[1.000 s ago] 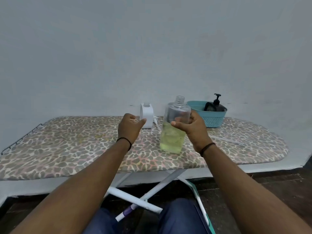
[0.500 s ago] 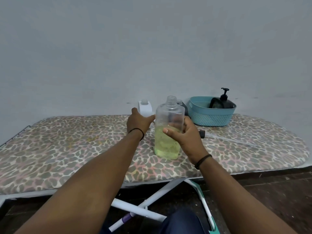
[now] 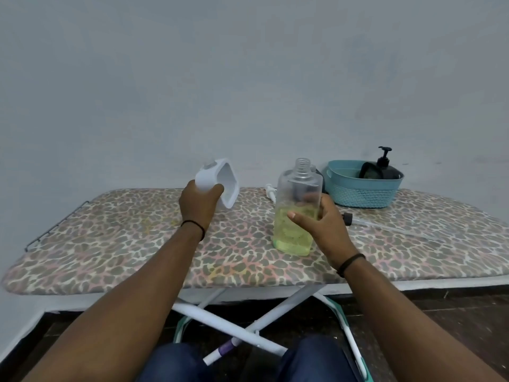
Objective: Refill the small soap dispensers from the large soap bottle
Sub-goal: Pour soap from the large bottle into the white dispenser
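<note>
your left hand [image 3: 199, 205] has lifted the white dispenser [image 3: 217, 181] off the ironing board [image 3: 110, 244], gripping it tilted; your right hand [image 3: 321, 226] still grips the uncapped soap bottle [image 3: 296, 205], ready to pour.

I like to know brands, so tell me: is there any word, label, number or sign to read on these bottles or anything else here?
None can be read.
Clear bottle in the right hand: no label shows.
White dispenser in the left hand: plain.
Black pump bottle in the teal basket: no print visible.

An ironing board [image 3: 115, 244] carries a clear bottle [image 3: 296, 213], teal basket [image 3: 363, 193] and black-capped pump tube [image 3: 385, 226]
</note>
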